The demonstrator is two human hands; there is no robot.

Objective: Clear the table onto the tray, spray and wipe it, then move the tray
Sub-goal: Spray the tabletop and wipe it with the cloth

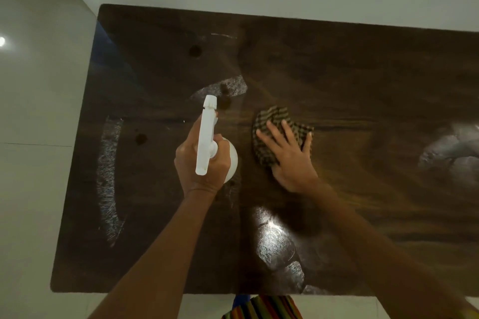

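Over the dark table (337, 65) — one white spray bottle (207, 137), no readable label, wrapped in the left hand (199, 166); one checked cloth (274, 124) mid-table, pressed flat under the open right hand (287, 155) — fingers spread.

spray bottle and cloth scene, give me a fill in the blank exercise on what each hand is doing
1. The left hand grips a white ____ bottle.
2. The right hand presses flat on a checked ____ .
3. Both cloth and bottle are over a dark wooden ____ .
4. The bottle's nozzle points ____ from the person.

Missing words: spray; cloth; table; away
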